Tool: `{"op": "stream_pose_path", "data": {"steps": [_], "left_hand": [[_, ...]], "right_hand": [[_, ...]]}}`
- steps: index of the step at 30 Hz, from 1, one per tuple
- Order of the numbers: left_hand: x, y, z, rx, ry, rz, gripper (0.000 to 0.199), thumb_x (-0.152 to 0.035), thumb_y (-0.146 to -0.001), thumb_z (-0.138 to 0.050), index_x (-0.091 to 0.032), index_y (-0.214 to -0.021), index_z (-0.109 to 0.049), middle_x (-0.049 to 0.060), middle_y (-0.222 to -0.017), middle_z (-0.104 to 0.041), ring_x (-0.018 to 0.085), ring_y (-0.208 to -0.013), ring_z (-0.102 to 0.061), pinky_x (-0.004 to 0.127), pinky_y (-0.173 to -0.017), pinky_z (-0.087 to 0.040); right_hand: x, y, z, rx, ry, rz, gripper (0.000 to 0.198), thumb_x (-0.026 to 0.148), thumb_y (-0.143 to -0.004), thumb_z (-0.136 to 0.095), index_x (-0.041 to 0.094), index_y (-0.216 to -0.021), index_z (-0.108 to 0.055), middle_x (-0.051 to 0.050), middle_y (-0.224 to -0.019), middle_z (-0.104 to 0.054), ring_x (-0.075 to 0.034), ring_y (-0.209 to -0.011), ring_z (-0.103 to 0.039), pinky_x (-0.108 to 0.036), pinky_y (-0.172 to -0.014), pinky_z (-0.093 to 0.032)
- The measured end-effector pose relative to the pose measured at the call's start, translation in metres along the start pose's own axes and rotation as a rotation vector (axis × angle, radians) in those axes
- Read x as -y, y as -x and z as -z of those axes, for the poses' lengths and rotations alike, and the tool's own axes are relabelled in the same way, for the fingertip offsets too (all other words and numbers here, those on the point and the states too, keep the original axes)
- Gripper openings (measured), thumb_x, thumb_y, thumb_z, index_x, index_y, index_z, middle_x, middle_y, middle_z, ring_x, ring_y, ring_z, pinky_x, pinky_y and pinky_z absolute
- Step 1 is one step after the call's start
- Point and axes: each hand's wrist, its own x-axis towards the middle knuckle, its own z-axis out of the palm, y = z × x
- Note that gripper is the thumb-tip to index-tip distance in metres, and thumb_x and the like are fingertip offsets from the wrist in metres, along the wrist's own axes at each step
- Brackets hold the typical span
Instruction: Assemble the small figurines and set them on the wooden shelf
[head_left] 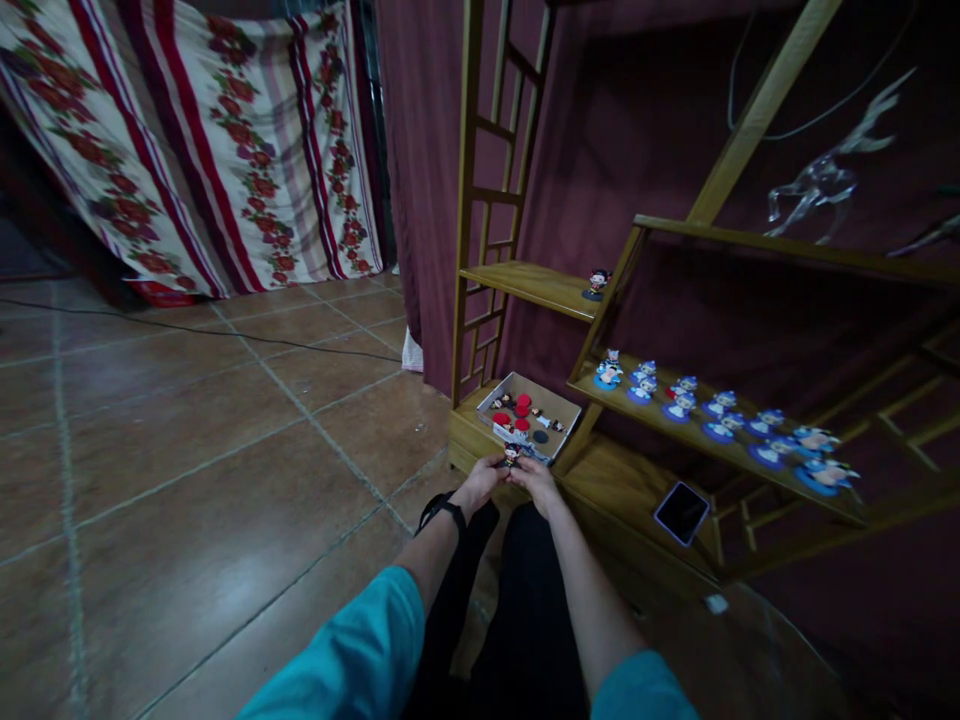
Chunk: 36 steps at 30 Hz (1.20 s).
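Note:
Between my two hands is a small figurine (512, 455) with a dark top and a pale face. My left hand (481, 482) grips it from the left, fingers closed. From the other side my right hand (537, 478) closes on it too; its base is partly hidden by the fingers. Just beyond them, a shallow cardboard box (564, 407) rests on the low shelf. Inside it lie several loose figurines, red round bases (523, 401) and a dark round base (540, 437).
A wooden display rack (525, 285) stands ahead, with one figurine (598, 284) on its upper left shelf. Several figurines (723, 428) line the middle shelf. A tablet or phone (682, 513) lies lower right. A clear deer ornament (817, 190) stands above. A cable (187, 328) crosses the floor.

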Motion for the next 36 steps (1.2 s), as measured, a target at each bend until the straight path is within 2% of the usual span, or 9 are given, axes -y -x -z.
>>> {"op": "stream_pose_path", "data": {"steps": [4, 8, 11, 18, 23, 29, 36], "left_hand": [[0.001, -0.001, 0.000, -0.049, 0.004, -0.014, 0.026, -0.002, -0.054, -0.067, -0.010, -0.079, -0.062, 0.002, -0.061, -0.060, 0.008, -0.050, -0.054, 0.021, -0.054, -0.042], [-0.001, -0.001, -0.001, -0.124, 0.027, -0.053, 0.032, -0.001, -0.050, -0.070, -0.012, -0.077, -0.058, -0.001, -0.061, -0.058, 0.009, -0.052, -0.055, 0.022, -0.056, -0.043], [-0.004, -0.001, 0.000, -0.127, 0.007, -0.087, 0.036, 0.000, -0.047, -0.072, -0.013, -0.077, -0.056, -0.001, -0.064, -0.058, 0.009, -0.054, -0.055, 0.023, -0.058, -0.043], [-0.006, -0.005, 0.000, -0.123, -0.011, -0.116, 0.042, -0.002, -0.042, -0.075, -0.013, -0.079, -0.057, 0.000, -0.070, -0.059, 0.010, -0.059, -0.056, 0.024, -0.062, -0.043], [-0.008, -0.007, -0.001, -0.060, -0.041, -0.107, 0.042, -0.004, -0.042, -0.073, -0.011, -0.082, -0.062, 0.002, -0.073, -0.063, 0.011, -0.063, -0.056, 0.025, -0.065, -0.042], [-0.009, -0.011, 0.000, 0.080, -0.126, -0.027, 0.033, -0.007, -0.046, -0.072, -0.009, -0.079, -0.066, 0.003, -0.063, -0.063, 0.013, -0.058, -0.055, 0.024, -0.062, -0.041], [-0.008, -0.023, 0.010, 0.136, 0.015, 0.138, 0.028, -0.001, -0.051, -0.069, -0.008, -0.078, -0.066, 0.007, -0.067, -0.064, 0.013, -0.061, -0.059, 0.023, -0.063, -0.044]], "right_hand": [[-0.001, 0.000, 0.001, 0.041, 0.008, 0.017, 0.030, 0.019, -0.048, -0.072, 0.016, -0.078, -0.067, -0.001, -0.074, -0.069, -0.013, -0.062, -0.062, -0.028, -0.067, -0.049], [-0.002, 0.001, 0.003, -0.044, -0.048, 0.009, 0.034, 0.019, -0.045, -0.075, 0.017, -0.078, -0.066, -0.002, -0.078, -0.069, -0.016, -0.069, -0.063, -0.030, -0.069, -0.050], [-0.003, 0.000, 0.003, -0.069, -0.065, -0.009, 0.033, 0.019, -0.045, -0.075, 0.017, -0.077, -0.066, -0.003, -0.080, -0.069, -0.016, -0.072, -0.063, -0.030, -0.071, -0.049], [-0.004, -0.003, 0.001, -0.010, -0.095, 0.011, 0.036, 0.022, -0.049, -0.074, 0.018, -0.084, -0.067, -0.005, -0.090, -0.069, -0.019, -0.084, -0.062, -0.031, -0.076, -0.048], [0.000, -0.003, 0.001, -0.016, -0.067, 0.013, 0.038, 0.022, -0.049, -0.073, 0.019, -0.086, -0.067, -0.005, -0.094, -0.068, -0.021, -0.090, -0.061, -0.033, -0.080, -0.046], [0.000, -0.003, 0.006, -0.097, 0.001, -0.029, 0.035, 0.018, -0.045, -0.074, 0.019, -0.080, -0.067, -0.005, -0.088, -0.069, -0.022, -0.087, -0.062, -0.034, -0.078, -0.047], [-0.011, -0.015, 0.011, -0.162, -0.029, -0.046, 0.032, 0.023, -0.053, -0.071, 0.017, -0.084, -0.066, -0.005, -0.082, -0.069, -0.017, -0.072, -0.063, -0.033, -0.073, -0.049]]}}
